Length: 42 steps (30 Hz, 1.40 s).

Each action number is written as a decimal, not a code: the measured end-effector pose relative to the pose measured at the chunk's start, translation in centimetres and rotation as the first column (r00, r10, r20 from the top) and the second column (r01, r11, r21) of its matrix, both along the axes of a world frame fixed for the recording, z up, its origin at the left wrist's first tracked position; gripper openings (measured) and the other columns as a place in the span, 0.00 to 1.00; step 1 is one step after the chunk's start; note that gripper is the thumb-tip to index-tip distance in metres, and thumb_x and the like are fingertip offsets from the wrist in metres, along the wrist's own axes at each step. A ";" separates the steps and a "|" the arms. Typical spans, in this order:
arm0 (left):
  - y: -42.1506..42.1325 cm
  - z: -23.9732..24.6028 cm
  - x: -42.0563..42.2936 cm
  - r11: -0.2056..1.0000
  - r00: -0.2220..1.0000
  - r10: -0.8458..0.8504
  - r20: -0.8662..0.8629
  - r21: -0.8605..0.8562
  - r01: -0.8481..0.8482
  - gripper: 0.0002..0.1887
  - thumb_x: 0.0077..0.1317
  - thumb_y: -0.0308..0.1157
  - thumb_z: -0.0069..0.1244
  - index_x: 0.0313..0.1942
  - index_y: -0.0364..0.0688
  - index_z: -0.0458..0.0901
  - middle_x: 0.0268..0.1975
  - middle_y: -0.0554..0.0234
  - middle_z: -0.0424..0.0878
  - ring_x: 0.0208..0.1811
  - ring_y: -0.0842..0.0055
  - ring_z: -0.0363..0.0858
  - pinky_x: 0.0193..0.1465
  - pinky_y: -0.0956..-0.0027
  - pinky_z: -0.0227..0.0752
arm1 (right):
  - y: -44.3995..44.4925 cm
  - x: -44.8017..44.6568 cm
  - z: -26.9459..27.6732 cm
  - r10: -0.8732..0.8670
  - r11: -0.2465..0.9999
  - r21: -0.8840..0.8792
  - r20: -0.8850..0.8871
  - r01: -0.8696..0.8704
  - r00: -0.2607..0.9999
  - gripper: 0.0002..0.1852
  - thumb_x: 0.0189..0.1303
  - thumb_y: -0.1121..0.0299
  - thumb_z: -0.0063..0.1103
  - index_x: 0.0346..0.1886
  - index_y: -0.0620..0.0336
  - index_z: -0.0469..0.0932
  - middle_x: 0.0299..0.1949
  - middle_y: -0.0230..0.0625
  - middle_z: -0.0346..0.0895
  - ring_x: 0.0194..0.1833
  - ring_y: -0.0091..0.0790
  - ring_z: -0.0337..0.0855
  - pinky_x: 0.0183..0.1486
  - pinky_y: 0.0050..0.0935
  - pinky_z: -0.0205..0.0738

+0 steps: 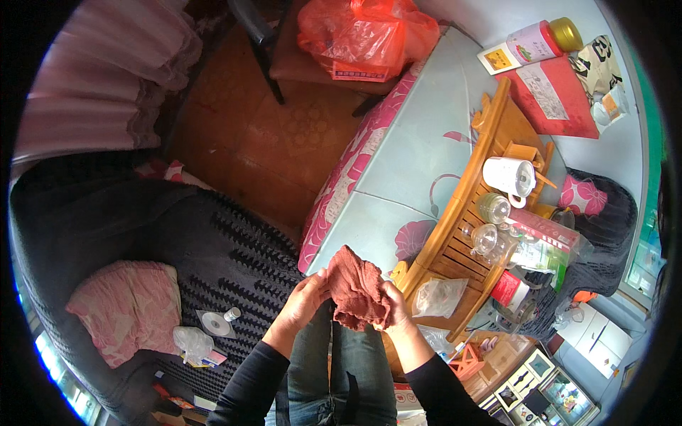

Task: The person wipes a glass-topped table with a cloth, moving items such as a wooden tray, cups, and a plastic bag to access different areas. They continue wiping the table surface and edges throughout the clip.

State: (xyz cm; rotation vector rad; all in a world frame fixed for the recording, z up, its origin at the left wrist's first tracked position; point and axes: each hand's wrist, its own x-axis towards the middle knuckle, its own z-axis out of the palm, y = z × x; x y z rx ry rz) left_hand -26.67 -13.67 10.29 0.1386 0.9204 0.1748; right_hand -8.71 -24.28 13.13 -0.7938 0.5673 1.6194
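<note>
A crumpled reddish-brown cloth (357,290) is spread between my two hands, above my knees. My left hand (306,301) grips its left edge with the fingers and thumb. On the other side my right hand (395,309) holds the lower right edge, with part of the fingers hidden by the cloth. Just beyond the cloth lies the near corner of a pale tiled tabletop (351,234) with a pink flower pattern. To the right stands a wooden slatted tea tray (442,261), close to my right hand.
On the tray are a white lidded mug (509,175), glass jars (494,207) and a clear plastic bag (439,297). A red plastic bag (367,37) sits on a brown chair. A dark sofa (229,250) with a pink cushion (130,309) is at left. Orange-brown floor tiles (256,144) lie ahead.
</note>
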 end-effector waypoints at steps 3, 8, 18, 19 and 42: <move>0.1 0.5 1.1 0.998 0.985 0.003 -0.170 0.054 0.006 0.18 0.71 0.35 0.54 0.56 0.34 0.75 0.53 0.57 0.81 0.52 0.71 0.81 0.59 0.66 0.75 | 0.9 -1.8 -0.4 0.067 0.998 -0.021 0.186 -0.065 0.980 0.31 0.70 0.60 0.51 0.72 0.64 0.59 0.68 0.44 0.66 0.66 0.39 0.70 0.69 0.37 0.64; -0.7 0.1 1.2 0.982 0.877 -0.062 -0.477 0.126 0.138 0.11 0.68 0.28 0.55 0.48 0.34 0.77 0.44 0.55 0.82 0.41 0.73 0.85 0.43 0.69 0.82 | 1.5 -4.2 0.5 0.390 0.786 -0.321 0.921 -0.529 0.019 0.38 0.62 0.70 0.62 0.74 0.60 0.55 0.71 0.56 0.57 0.69 0.49 0.65 0.69 0.42 0.62; 0.4 0.7 -3.4 0.996 0.994 0.013 -0.107 -0.087 -0.022 0.23 0.76 0.45 0.41 0.59 0.36 0.72 0.60 0.45 0.77 0.63 0.60 0.76 0.67 0.60 0.65 | 3.1 1.6 -4.1 0.427 0.886 -0.459 0.864 -0.070 -0.268 0.23 0.65 0.77 0.56 0.64 0.61 0.71 0.54 0.47 0.77 0.51 0.41 0.80 0.53 0.41 0.75; 0.4 0.5 -3.5 0.998 0.991 0.005 -0.130 -0.062 -0.013 0.23 0.76 0.46 0.42 0.59 0.36 0.72 0.60 0.47 0.77 0.62 0.61 0.76 0.66 0.61 0.65 | 4.4 4.2 -5.4 0.410 0.906 -0.424 0.870 0.009 -0.274 0.23 0.64 0.77 0.56 0.64 0.61 0.71 0.55 0.47 0.77 0.52 0.42 0.78 0.56 0.42 0.73; -0.9 0.1 -5.2 0.999 0.932 -0.021 -0.361 0.024 0.032 0.21 0.76 0.43 0.41 0.59 0.38 0.71 0.60 0.50 0.77 0.60 0.63 0.76 0.63 0.61 0.68 | -8.0 -11.0 -7.4 0.410 0.459 -0.693 0.720 -0.556 -0.560 0.25 0.50 0.78 0.57 0.53 0.45 0.82 0.64 0.34 0.74 0.60 0.43 0.74 0.57 0.47 0.69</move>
